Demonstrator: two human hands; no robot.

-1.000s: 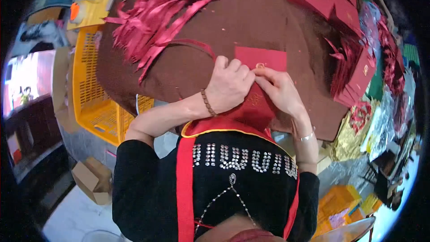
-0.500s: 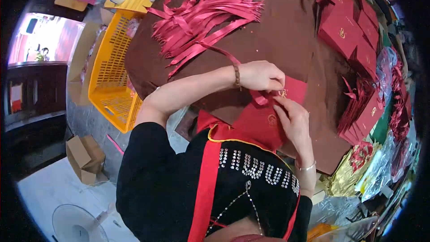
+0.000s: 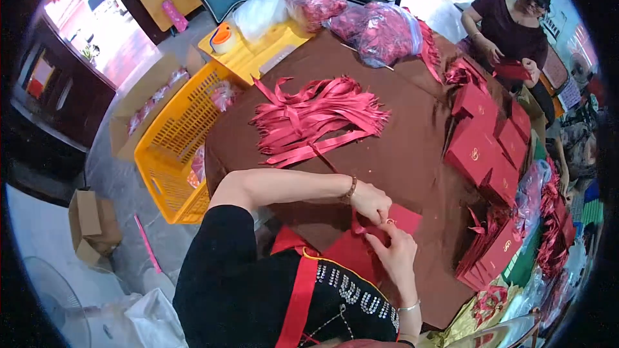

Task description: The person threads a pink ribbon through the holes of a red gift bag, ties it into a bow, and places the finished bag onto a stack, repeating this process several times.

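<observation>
Against the near edge of the round, brown-covered table [image 3: 412,135] lies a flat red paper piece [image 3: 406,218] with a gold emblem. Over it my left hand [image 3: 372,203] is closed, fingers pinched on a red satin ribbon [image 3: 356,224]. My right hand [image 3: 398,251] meets it from the right, thumb and fingertips pinched at the same ribbon. The exact grip is partly hidden where the fingertips meet. A heap of loose red ribbons [image 3: 316,116] lies beyond my left forearm, and one strand trails from it toward that forearm.
Red packets with gold emblems [image 3: 480,151] are stacked at the right, with a ribboned bundle [image 3: 490,251] nearer me. A yellow plastic crate [image 3: 169,154] stands left of the table. Stuffed plastic bags [image 3: 387,32] sit at the far edge. Another person [image 3: 509,35] handles red pieces at the far right.
The view has tilted up, bringing the far bags and the other person into sight. Both hands stay together at the ribbon on the red piece, with only slight finger movement.
</observation>
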